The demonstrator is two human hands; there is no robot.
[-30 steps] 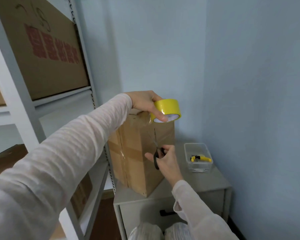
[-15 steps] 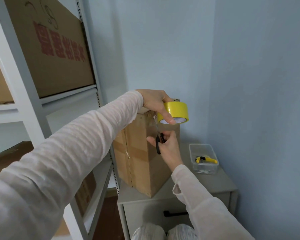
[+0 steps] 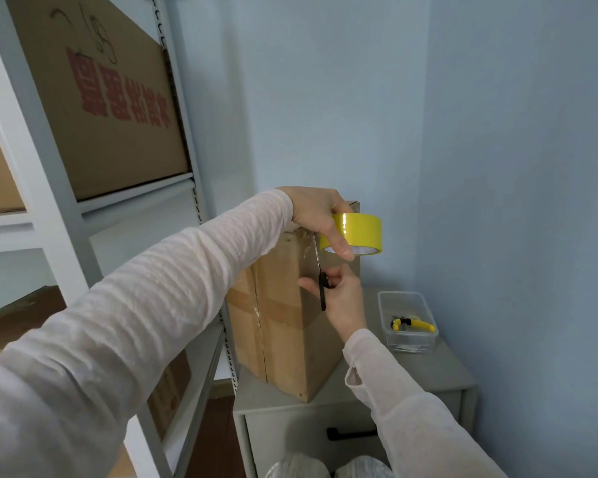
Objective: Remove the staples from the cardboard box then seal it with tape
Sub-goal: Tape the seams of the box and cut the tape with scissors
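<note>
A tall brown cardboard box (image 3: pixel 283 326) stands upright on a grey cabinet (image 3: pixel 425 374). My left hand (image 3: pixel 320 215) grips a yellow tape roll (image 3: pixel 358 232) at the box's top right corner. A clear strip of tape runs from the roll down the box's side. My right hand (image 3: pixel 342 298) holds black-handled scissors (image 3: pixel 321 288) just under the roll, blades pointing up along the strip. Old clear tape crosses the box's front seam.
A clear plastic tub (image 3: pixel 408 322) with a yellow-handled tool sits on the cabinet's right side. A white metal shelf rack (image 3: pixel 194 201) with large cardboard boxes (image 3: pixel 101 98) stands at left. Blue walls close in behind and at right. A drawer handle (image 3: pixel 351 433) shows below.
My right hand has raised the scissors along the box's side up to the tape strip below the roll. The left hand keeps the roll at the box's top corner.
</note>
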